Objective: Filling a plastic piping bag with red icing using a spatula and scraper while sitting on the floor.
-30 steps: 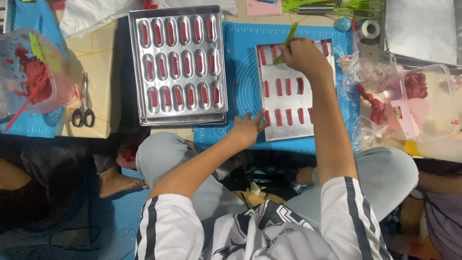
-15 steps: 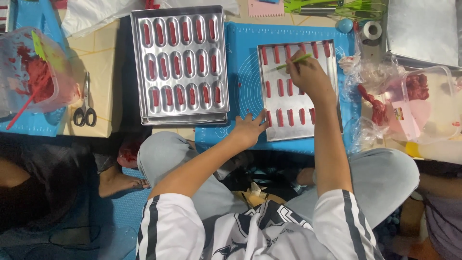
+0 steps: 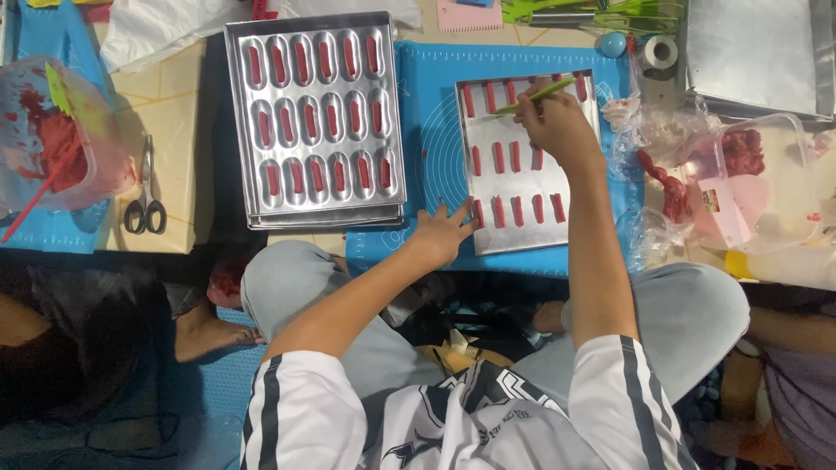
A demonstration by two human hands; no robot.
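A clear rectangular plastic container stands at the right, beyond the blue mat; inside it lies red paste and a pink carton bearing a small red and yellow label; crumpled clear plastic bags smeared with red lie just beside it; at far left stands a clear plastic tub of red paste.

Blue mat, silver tray, red strips, green stick

L hand flat, R hand pinched
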